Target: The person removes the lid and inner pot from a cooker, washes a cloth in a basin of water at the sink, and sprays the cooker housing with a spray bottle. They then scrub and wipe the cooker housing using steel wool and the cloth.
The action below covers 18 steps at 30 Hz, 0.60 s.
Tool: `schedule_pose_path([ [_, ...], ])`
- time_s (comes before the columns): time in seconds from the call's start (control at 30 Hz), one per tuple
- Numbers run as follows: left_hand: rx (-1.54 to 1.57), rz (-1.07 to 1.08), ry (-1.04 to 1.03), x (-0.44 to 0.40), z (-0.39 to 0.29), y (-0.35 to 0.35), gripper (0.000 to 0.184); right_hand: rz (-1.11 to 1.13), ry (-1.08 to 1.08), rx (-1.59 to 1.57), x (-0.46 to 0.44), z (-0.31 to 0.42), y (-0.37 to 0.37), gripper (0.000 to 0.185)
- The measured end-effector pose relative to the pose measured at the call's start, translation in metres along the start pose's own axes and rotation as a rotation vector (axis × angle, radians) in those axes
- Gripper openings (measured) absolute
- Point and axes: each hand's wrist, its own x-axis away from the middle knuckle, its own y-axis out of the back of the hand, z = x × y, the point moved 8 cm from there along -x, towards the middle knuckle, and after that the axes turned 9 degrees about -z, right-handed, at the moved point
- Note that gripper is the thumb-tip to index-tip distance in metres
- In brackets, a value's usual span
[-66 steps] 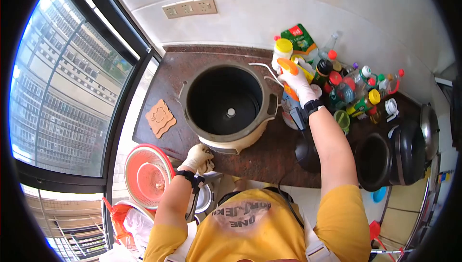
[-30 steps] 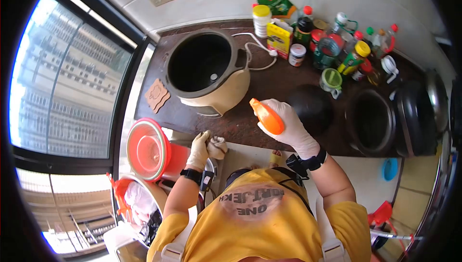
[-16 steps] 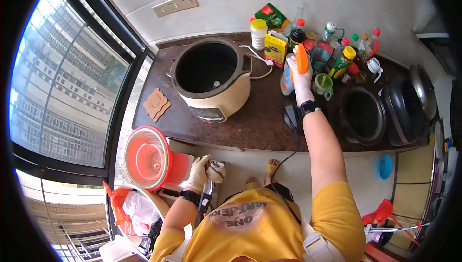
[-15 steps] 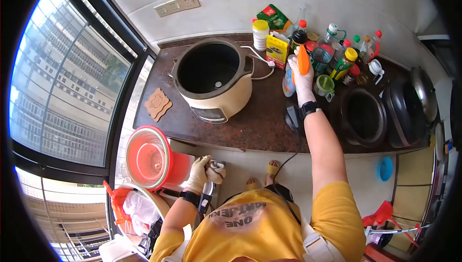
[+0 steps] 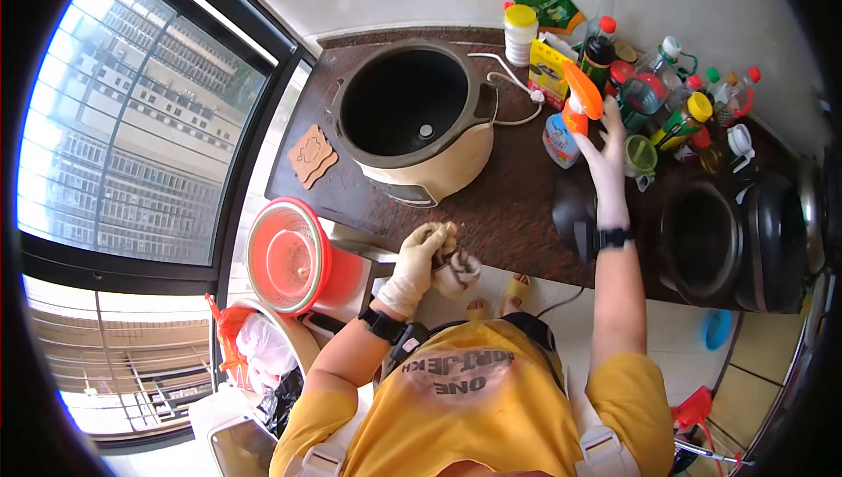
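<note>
My right hand (image 5: 607, 148), in a white glove, is beside a spray bottle (image 5: 561, 141) with an orange trigger head. Its fingers are spread apart, with the thumb close to the bottle's neck; whether it touches is unclear. The bottle stands upright on the dark counter (image 5: 517, 223), next to a yellow box (image 5: 547, 72). Near the counter's front edge, my gloved left hand (image 5: 419, 262) is closed on a crumpled, greyish cloth (image 5: 458, 273). Behind that hand stands a white electric cooker (image 5: 456, 166) with a dark, lidless pot.
Several bottles and jars crowd the back right, among them a green-lidded cup (image 5: 641, 158). A dark pot (image 5: 702, 240) stands at the right. A brown trivet (image 5: 311, 157) lies left of the cooker. Below sits a red bucket with a colander (image 5: 294, 253).
My right hand has loosened from around the spray bottle, and its fingers have spread. My left hand has risen with the cloth toward the counter's edge. The view has shifted.
</note>
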Motion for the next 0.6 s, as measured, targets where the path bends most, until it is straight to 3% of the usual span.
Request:
schedule_pose_path([
  [0.07, 0.164, -0.110, -0.155, 0.001, -0.023, -0.016, 0.016, -0.042, -0.085, -0.135, 0.045, 0.019, 0.023, 0.077],
  [0.2, 0.288, -0.167, -0.141, -0.002, -0.033, -0.051, 0.024, 0.622, 0.002, -0.312, 0.140, 0.124, -0.030, 0.071],
  [0.27, 0.231, -0.098, 0.002, 0.006, -0.025, -0.076, 0.036, 0.632, -0.128, -0.567, 0.167, 0.121, -0.056, 0.073],
  [0.33, 0.199, 0.007, -0.060, 0.009, -0.034, -0.082, 0.037, 0.548, -0.143, -0.633, 0.163, 0.095, -0.067, 0.065],
  [0.4, -0.262, 0.109, -0.518, 0.025, -0.084, -0.087, 0.047, 0.453, -0.354, -0.723, 0.159, 0.055, -0.072, 0.056],
  [0.43, -0.887, 0.012, -0.937, 0.042, -0.125, -0.090, 0.063, 0.373, -0.495, -0.830, 0.163, 0.034, -0.077, 0.050],
  [0.47, -1.220, -0.018, -1.307, 0.058, -0.160, -0.105, 0.079, 0.338, -0.448, -0.778, 0.158, 0.023, -0.074, 0.049],
  [0.53, -1.659, -0.185, -1.446, 0.052, -0.204, -0.112, 0.091, 0.260, -0.624, -0.877, 0.151, 0.018, -0.076, 0.049],
  [0.6, -1.834, -0.031, -1.292, 0.009, -0.217, -0.099, 0.076, 0.240, -0.560, -0.896, 0.136, 0.053, -0.078, 0.052],
])
